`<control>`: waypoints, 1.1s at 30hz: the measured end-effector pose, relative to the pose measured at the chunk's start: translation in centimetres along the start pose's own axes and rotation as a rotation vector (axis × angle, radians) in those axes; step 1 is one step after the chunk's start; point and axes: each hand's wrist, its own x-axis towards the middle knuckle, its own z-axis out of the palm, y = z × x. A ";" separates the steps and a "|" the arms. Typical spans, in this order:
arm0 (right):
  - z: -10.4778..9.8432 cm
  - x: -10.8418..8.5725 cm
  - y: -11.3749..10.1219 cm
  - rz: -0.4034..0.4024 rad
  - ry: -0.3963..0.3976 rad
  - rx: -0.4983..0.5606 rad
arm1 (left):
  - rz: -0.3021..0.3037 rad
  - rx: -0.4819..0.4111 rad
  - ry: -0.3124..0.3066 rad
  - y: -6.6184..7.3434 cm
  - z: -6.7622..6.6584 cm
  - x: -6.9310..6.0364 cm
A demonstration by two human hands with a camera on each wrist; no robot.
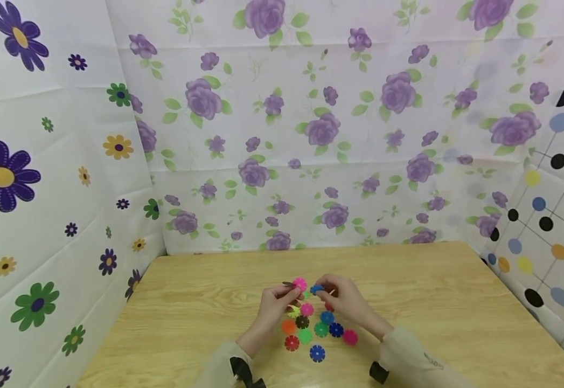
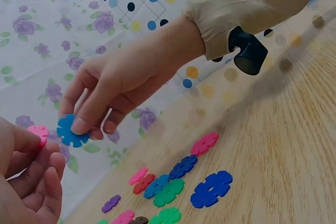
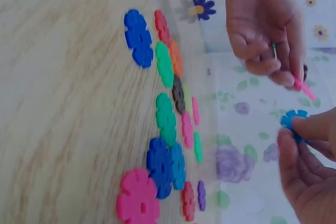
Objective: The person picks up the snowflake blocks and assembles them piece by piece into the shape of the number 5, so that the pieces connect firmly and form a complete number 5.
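My left hand (image 1: 276, 303) pinches a pink notched plastic disc (image 1: 300, 284) between thumb and fingers. A dark brown disc (image 1: 289, 284) shows edge-on beside the pink one and looks joined to it. Facing it, my right hand (image 1: 346, 298) holds a light blue notched disc (image 2: 71, 130) by its edge. Both pieces are raised off the table, a small gap apart. In the right wrist view the pink disc (image 3: 304, 88) appears nearly edge-on, close to the blue disc (image 3: 295, 121).
Below the hands, several loose flower-shaped discs lie on the wooden table (image 1: 189, 323): a dark blue one (image 1: 317, 353) nearest me, a red one (image 1: 291, 343), an orange one (image 1: 289, 326) and a pink one (image 1: 350, 338) at the right. A floral cloth (image 1: 282, 134) hangs behind.
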 end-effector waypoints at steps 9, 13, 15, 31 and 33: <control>0.6 -0.1 -0.5 -0.222 0.192 -0.149 | -0.016 -0.042 -0.018 1.0 0.3 -0.5; 0.7 -0.1 -0.7 -0.305 0.232 -0.174 | -0.030 -0.071 -0.014 -0.1 0.3 0.2; 0.8 -0.1 -0.9 -0.343 0.255 -0.187 | -0.033 -0.079 -0.013 0.0 0.3 0.2; 1.3 0.2 -1.8 -0.542 0.309 -0.192 | 0.030 -0.025 0.003 1.4 0.0 -1.6; 1.4 0.2 -1.9 -0.556 0.323 -0.194 | 0.038 -0.020 0.012 1.5 0.1 -1.7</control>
